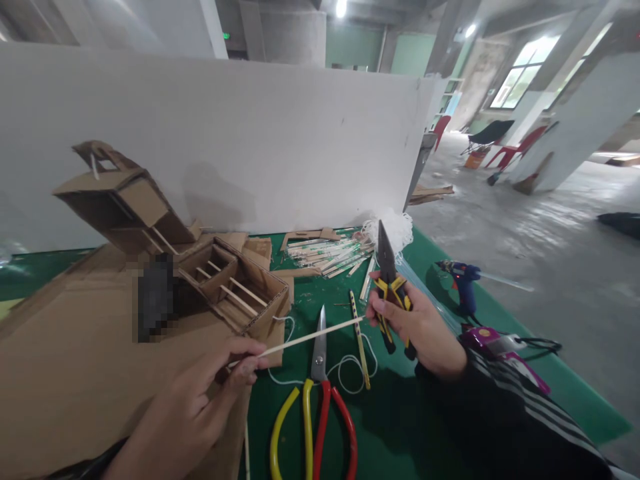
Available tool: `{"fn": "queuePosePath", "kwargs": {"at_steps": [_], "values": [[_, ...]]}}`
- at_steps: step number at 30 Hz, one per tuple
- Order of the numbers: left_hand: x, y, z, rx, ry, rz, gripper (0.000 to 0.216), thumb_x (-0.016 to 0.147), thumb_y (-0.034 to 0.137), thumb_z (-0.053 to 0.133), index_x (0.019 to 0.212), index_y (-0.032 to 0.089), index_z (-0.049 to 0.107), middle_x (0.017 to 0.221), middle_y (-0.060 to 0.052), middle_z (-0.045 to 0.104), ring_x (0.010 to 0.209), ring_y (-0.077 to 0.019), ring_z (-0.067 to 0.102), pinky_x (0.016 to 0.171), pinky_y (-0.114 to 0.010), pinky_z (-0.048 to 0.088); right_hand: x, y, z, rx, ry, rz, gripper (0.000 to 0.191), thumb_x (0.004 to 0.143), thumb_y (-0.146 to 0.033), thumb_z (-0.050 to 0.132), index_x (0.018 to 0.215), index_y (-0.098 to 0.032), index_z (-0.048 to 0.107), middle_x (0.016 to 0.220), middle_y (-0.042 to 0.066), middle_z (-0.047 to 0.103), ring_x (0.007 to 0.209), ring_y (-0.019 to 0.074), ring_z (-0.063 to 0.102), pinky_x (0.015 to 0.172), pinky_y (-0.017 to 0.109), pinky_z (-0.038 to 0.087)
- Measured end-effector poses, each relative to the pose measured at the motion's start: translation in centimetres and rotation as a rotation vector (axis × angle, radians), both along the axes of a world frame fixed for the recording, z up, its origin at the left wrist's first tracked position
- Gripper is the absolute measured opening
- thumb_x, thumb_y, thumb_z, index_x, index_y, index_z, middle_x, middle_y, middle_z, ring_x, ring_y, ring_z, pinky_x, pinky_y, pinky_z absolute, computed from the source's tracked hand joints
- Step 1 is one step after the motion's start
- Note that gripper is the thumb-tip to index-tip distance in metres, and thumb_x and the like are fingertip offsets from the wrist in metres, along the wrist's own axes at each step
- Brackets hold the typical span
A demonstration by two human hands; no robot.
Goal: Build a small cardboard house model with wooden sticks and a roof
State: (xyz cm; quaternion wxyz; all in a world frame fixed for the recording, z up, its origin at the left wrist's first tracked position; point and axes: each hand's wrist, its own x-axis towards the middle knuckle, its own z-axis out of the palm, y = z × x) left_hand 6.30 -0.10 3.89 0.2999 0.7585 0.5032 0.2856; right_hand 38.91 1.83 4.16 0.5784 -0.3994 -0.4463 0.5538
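My left hand (200, 407) pinches one end of a thin pale wooden stick (310, 338), which slants up to the right over the green table (400, 427). My right hand (420, 327) is closed round the yellow-and-black handles of a pair of pliers (387, 280), jaws pointing up. The stick's far end reaches my right thumb. Directly beneath the stick lie scissors (317, 400) with yellow and red handles, and a white string (345, 373) loops around them.
A cardboard model (220, 280) with stick rungs sits on a large cardboard sheet (75, 360) at left. A heap of sticks (330, 255) lies at the back by a white partition (225, 133). A blue glue gun (463, 283) and a purple tool (493, 343) stand right.
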Motion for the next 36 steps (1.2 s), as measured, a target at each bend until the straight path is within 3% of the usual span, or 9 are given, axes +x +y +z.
{"fn": "queuePosePath", "kwargs": {"at_steps": [6,9,16,19,25,29,34,36], "values": [[0.0,0.1,0.0,0.005,-0.006,0.012,0.025,0.094,0.046,0.054,0.109,0.028,0.063,0.094,0.001,0.075,0.086,-0.0142,0.073,0.074,-0.015,0.056,2.9,1.6,0.2,0.060,-0.438,-0.278,0.039,0.083,-0.038,0.069,0.115,-0.021,0.054,0.083,-0.001,0.059,0.070,0.0154,0.062,0.065,0.031,0.054],[0.1,0.0,0.1,0.011,-0.017,0.021,0.025,0.092,0.046,0.055,0.108,0.028,0.064,0.092,0.001,0.076,0.085,-0.0139,0.074,0.074,-0.014,0.056,4.0,2.3,-0.2,0.035,-0.559,-0.338,0.037,0.083,-0.037,0.066,0.113,-0.021,0.053,0.087,0.002,0.062,0.072,0.0183,0.064,0.065,0.033,0.054],[0.0,0.0,0.1,-0.058,-0.092,0.019,0.024,0.090,0.045,0.059,0.103,0.026,0.067,0.092,-0.001,0.077,0.085,-0.0149,0.074,0.077,-0.015,0.058,4.6,3.0,-1.2,0.016,-0.739,-0.311,0.031,0.083,-0.025,0.057,0.114,-0.021,0.053,0.094,0.006,0.066,0.073,0.0205,0.064,0.063,0.034,0.051],[0.6,-0.5,0.9,-0.106,-0.136,0.006,0.024,0.085,0.046,0.064,0.096,0.026,0.071,0.090,-0.001,0.078,0.086,-0.0166,0.074,0.078,-0.017,0.058,4.9,3.0,-1.4,0.025,-0.795,-0.322,0.034,0.083,-0.021,0.055,0.117,-0.021,0.052,0.096,0.006,0.066,0.075,0.0207,0.063,0.065,0.034,0.050],[1.7,-1.5,2.7,-0.393,-0.443,0.170,0.035,0.071,0.058,0.075,0.080,0.024,0.070,0.065,0.000,0.068,0.062,-0.0131,0.062,0.051,-0.017,0.050,5.3,3.0,-1.4,0.049,-0.865,-0.350,0.035,0.084,-0.024,0.054,0.119,-0.021,0.051,0.097,0.007,0.066,0.079,0.0217,0.063,0.068,0.034,0.050],[0.3,-0.8,1.7,-0.472,-0.596,0.159,0.038,0.071,0.060,0.076,0.079,0.022,0.069,0.062,0.001,0.061,0.055,-0.0120,0.056,0.051,-0.022,0.051,5.3,3.0,-1.3,0.055,-0.930,-0.358,0.034,0.083,-0.019,0.050,0.117,-0.021,0.050,0.098,0.006,0.067,0.075,0.0203,0.063,0.066,0.033,0.049],[-0.5,0.0,1.0,-0.369,-0.771,0.139,0.036,0.070,0.055,0.080,0.071,0.022,0.066,0.076,0.000,0.064,0.079,-0.0173,0.065,0.074,-0.029,0.059,5.2,2.9,-0.9,0.057,-1.077,-0.323,0.026,0.083,-0.022,0.052,0.109,-0.020,0.054,0.093,0.007,0.066,0.079,0.0229,0.061,0.070,0.034,0.046],[-0.3,-0.1,1.0,-0.463,-0.865,0.124,0.033,0.074,0.053,0.078,0.076,0.023,0.063,0.066,0.003,0.059,0.065,-0.0141,0.062,0.062,-0.027,0.058,4.8,2.8,-1.0,0.051,-1.140,-0.273,0.024,0.082,-0.023,0.056,0.105,-0.021,0.055,0.088,0.006,0.066,0.077,0.0232,0.060,0.070,0.033,0.044]]}}
